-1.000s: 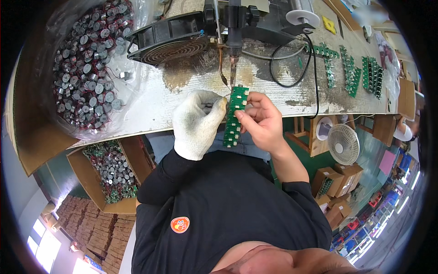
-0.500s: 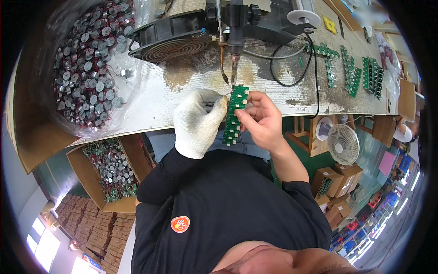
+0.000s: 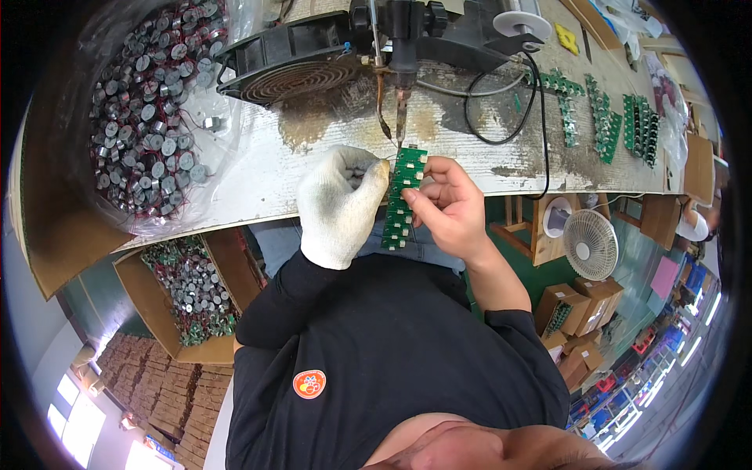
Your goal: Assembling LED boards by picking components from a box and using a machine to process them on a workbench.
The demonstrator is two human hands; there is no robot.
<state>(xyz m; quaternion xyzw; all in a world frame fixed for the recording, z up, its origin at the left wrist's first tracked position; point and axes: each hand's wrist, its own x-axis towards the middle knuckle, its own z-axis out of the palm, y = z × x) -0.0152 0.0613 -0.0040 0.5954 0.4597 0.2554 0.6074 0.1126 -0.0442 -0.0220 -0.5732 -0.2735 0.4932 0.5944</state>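
A long green circuit board strip (image 3: 404, 188) with small white connectors along its edge is gripped by my bare right hand (image 3: 448, 205), thumb on its face. The strip stands nearly upright in view, its top end just below the tip of a soldering iron (image 3: 401, 117) held in a stand. My left hand (image 3: 340, 202), in a white glove, is closed with thumb and finger pinched beside the strip's upper left edge. What it pinches is mostly hidden; a thin wire end seems to show above the fingertips. A thin bent tube (image 3: 382, 110) hangs beside the iron.
A black fan (image 3: 294, 66) stands behind my left hand. Small round metal parts with red wires (image 3: 157, 125) fill a plastic-lined box at left. More green board strips (image 3: 603, 121) lie at right, past a looped black cable (image 3: 540, 133). An open carton (image 3: 145, 294) sits below the table edge.
My gloved left hand has shifted very slightly, its fingers still pinched by the strip. The strip and my right hand have hardly moved.
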